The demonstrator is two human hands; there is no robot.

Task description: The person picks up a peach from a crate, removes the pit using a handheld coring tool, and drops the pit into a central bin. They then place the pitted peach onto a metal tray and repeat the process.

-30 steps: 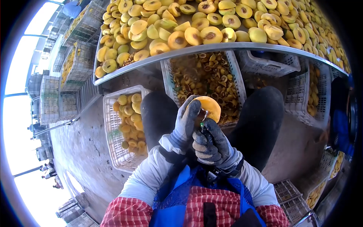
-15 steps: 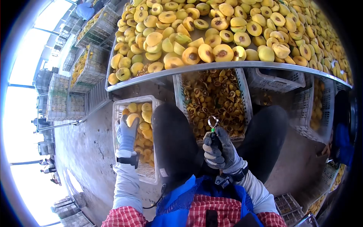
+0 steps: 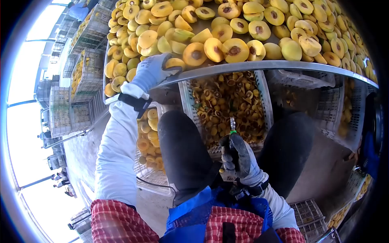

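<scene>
We sat over a grey concrete floor; white plastic crates stood stacked along the left; bright daylight poured in from the open side; more crates lay lower right.

The left hand wears a pale grey knit glove closed at the wrist by a black strap, above a long, light grey sleeve. The right hand wears a darker, grimy grey glove with blackened fingers, also strapped in black at the wrist over a light sleeve. Red-and-white checked cloth covers the upper arms, a bright blue apron hangs down the front, and the trousers are black.
</scene>
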